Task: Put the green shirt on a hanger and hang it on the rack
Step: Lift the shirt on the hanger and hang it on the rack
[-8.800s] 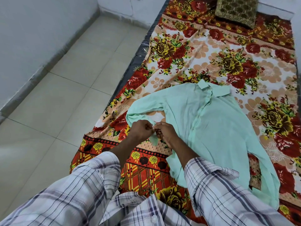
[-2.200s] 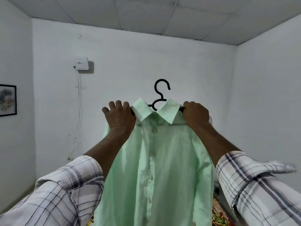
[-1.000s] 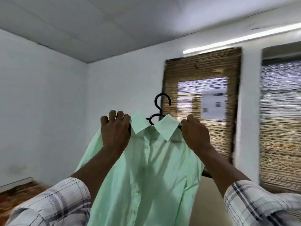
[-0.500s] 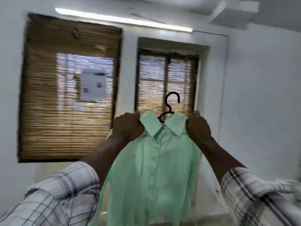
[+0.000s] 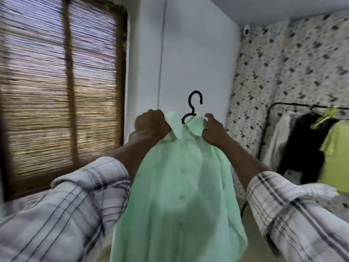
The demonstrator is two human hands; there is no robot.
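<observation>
Green shirt (image 5: 181,186): hanging upright in mid-air at the centre of the view, long axis vertical, collar at the top and hem running out of the lower edge; button placket facing the wearer of the camera; fabric thin, smooth, pale mint, falling in soft folds.

Hanger (image 5: 194,106): black, slim, sitting inside the shirt's shoulders; only the neck and hook are showing above the collar, the hook opening toward the right.

Left hand (image 5: 152,125): fingers clenching the left shoulder of the shirt beside the collar. Right hand (image 5: 214,131): fingers gripping the right shoulder likewise; both forearms are reaching up from rolled plaid sleeves (image 5: 90,195).

Rack (image 5: 302,106): black tubular rail with a rounded corner, standing at the right, well apart from the shirt; it is carrying a white garment (image 5: 279,137), a black garment (image 5: 304,148) and a yellow-green garment (image 5: 336,157) on a yellow-green hanger.

Room: plain white wall (image 5: 196,53) behind the shirt; window with a woven reed blind (image 5: 56,82) at the left; speckled patterned wall covering (image 5: 283,63) at the right; the whole frame is blurring slightly.
</observation>
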